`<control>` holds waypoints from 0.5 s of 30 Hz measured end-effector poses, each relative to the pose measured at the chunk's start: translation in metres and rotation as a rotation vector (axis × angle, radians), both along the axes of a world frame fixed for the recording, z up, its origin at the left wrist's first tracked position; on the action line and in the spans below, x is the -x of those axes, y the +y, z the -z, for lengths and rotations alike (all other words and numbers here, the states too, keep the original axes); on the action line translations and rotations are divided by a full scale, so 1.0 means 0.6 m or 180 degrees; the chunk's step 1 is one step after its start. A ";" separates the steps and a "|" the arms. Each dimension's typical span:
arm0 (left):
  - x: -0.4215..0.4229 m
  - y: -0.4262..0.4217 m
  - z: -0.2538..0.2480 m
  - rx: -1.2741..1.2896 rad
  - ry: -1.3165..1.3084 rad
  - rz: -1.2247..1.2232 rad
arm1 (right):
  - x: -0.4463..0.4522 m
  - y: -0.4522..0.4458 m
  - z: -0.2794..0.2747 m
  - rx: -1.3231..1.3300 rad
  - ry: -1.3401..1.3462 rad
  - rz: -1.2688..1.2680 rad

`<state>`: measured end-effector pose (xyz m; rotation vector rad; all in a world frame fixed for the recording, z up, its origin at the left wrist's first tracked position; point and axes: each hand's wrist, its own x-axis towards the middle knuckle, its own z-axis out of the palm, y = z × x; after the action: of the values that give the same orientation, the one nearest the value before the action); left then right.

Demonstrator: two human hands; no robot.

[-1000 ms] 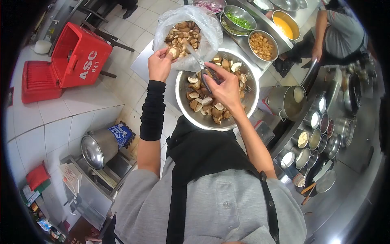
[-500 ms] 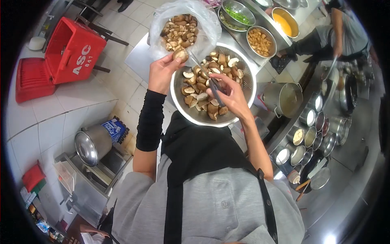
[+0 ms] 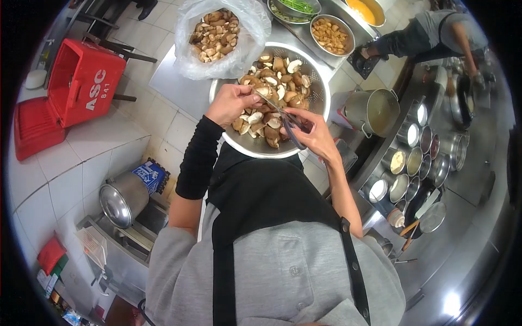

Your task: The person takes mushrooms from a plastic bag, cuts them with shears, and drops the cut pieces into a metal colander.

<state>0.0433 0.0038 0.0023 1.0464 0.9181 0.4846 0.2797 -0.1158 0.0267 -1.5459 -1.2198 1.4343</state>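
Observation:
My left hand is pinched over the left side of a metal colander. A mushroom is at its fingertips, mostly hidden by the fingers. My right hand grips dark-handled scissors, whose blades reach to the left fingertips. Cut brown mushrooms with pale insides fill much of the colander, which sits close against my apron. Just beyond my left hand, a clear plastic bag stands wide at the mouth with more mushrooms in it.
Bowls of browned chunks and green vegetables stand beyond the colander. To the right are a tall pot and a counter of seasoning tins, with another person working there. A red box lies left.
My left hand has come down from beside the bag to over the colander, and the scissor blades now meet its fingertips. The camera view has shifted slightly.

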 end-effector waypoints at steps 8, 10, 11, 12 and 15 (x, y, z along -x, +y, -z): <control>0.011 0.017 0.013 0.0846 -0.0266 0.0656 | -0.011 -0.042 0.014 0.0475 0.0512 0.0234; 0.010 0.011 0.014 0.0736 -0.0129 0.0690 | -0.012 -0.055 0.011 0.0504 0.0493 0.0375; 0.009 0.001 0.014 0.0558 0.0015 0.0678 | -0.017 -0.061 0.011 0.0532 0.0355 0.0431; 0.008 -0.009 0.008 0.0382 0.0163 0.0664 | -0.025 -0.069 0.012 0.0562 0.0220 0.0486; 0.011 -0.025 -0.022 -0.0559 0.0214 0.0154 | -0.041 -0.087 0.009 0.0300 0.0301 0.1055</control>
<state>0.0368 -0.0114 0.0156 1.2481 0.9193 0.4987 0.3044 -0.1681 0.0215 -1.6344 -0.8054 1.3423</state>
